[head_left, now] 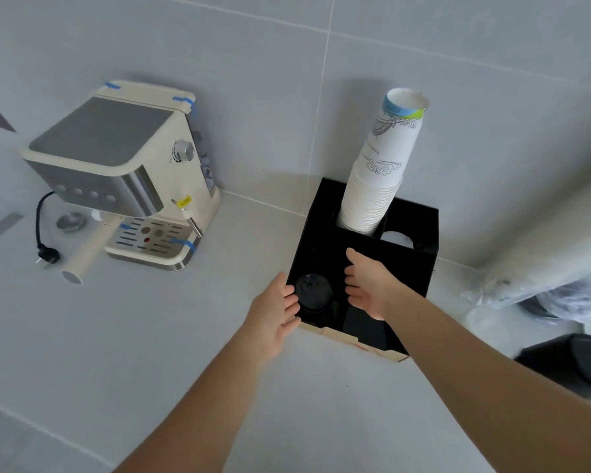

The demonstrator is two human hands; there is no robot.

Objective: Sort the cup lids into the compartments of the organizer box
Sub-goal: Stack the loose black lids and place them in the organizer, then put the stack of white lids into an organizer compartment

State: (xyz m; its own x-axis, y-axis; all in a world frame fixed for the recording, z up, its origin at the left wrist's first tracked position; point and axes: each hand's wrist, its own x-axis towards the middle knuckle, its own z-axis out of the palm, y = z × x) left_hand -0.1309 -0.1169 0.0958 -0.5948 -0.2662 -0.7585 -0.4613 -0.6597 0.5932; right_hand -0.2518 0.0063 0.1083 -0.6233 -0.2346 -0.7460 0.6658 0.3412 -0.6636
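A black organizer box [413, 268] stands on the grey counter against the wall. Black cup lids [313, 291] are stacked in its front left compartment. My left hand [276, 314] is at the box's left front edge, fingers spread and touching the side of the lid stack. My right hand [367, 285] hovers over the middle of the box just right of the stack, fingers apart, holding nothing. A tall stack of white paper cups [379, 172] rises tilted from the back left compartment. A white object shows through a round opening [394, 237] in the back right.
A cream espresso machine [123, 172] with a loose plug [46, 256] stands at the left. Clear plastic bags [533, 288] and more black lids [574, 367] lie at the right edge. Bare counter lies in front of the box.
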